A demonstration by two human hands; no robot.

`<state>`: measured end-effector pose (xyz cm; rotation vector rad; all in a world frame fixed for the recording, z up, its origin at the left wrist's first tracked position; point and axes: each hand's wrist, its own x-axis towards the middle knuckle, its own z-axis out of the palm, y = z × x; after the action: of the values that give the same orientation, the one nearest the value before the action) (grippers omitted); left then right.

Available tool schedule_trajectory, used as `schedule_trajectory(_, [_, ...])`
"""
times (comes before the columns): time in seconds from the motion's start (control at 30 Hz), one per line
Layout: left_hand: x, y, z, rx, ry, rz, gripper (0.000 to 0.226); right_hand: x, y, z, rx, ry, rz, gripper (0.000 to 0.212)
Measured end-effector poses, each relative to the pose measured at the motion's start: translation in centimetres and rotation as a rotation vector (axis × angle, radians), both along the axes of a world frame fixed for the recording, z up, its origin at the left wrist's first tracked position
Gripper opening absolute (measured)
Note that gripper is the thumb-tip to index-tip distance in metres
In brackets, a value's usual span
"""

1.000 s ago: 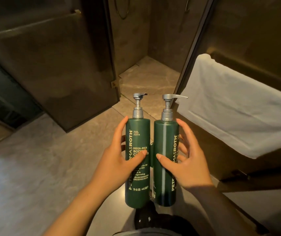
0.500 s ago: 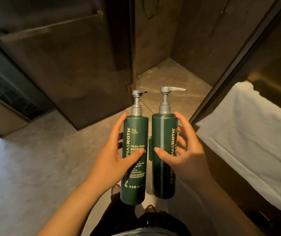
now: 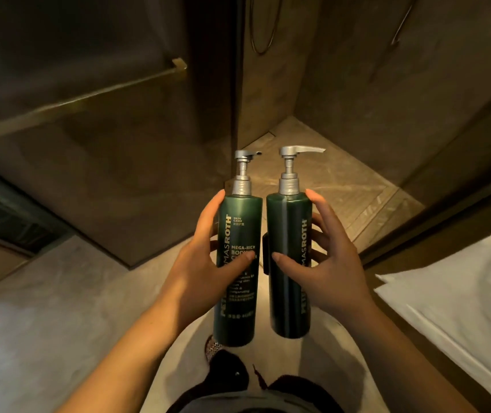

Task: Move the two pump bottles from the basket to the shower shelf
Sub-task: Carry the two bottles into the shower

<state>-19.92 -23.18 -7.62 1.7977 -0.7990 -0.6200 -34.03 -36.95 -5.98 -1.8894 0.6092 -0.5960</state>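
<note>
Two dark green pump bottles with silver pumps are held upright side by side in front of me, above the floor. My left hand [image 3: 199, 272] grips the left pump bottle [image 3: 239, 231], whose pale lettering faces me. My right hand [image 3: 327, 272] grips the right pump bottle [image 3: 287, 234], its spout pointing right. Neither the basket nor the shower shelf is in view.
A glass shower door [image 3: 113, 162] with a brass handle bar [image 3: 89, 93] stands open at the left. The shower stall floor [image 3: 327, 174] lies ahead between dark walls. A white towel [image 3: 458, 308] hangs at the right. My shoe [image 3: 214, 350] shows below the bottles.
I have moved toward the shower opening with both bottles in hand. The towel has slid to the right edge and more of the stall floor shows.
</note>
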Motion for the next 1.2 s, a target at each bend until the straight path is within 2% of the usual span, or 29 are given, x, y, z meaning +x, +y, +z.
schedule_trajectory(0.13, [4.1, -2.4, 0.4, 0.011, -0.053, -0.109, 0.091, 3.3, -1.7, 0.3, 0.024, -0.010, -0.067, 0.087])
schedule_trajectory(0.37, [7.6, -8.1, -0.5, 0.022, 0.018, -0.160, 0.089, 5.9, -6.0, -0.6, 0.048, 0.029, -0.123, 0.089])
schedule_trajectory(0.53, [9.0, -14.2, -0.4, 0.025, 0.020, -0.179, 0.090, 7.0, -11.4, -0.7, 0.050, 0.015, -0.153, 0.090])
schedule_trajectory(0.8, [10.5, -25.6, 1.7, 0.034, -0.104, -0.252, 0.090, 8.0, -21.8, 0.4, 0.029, -0.077, -0.237, 0.091])
schedule_trajectory(1.2, [14.6, -37.2, 0.9, 0.042, -0.066, -0.323, 0.093, 10.9, -32.1, -0.8, 0.063, -0.093, -0.334, 0.092])
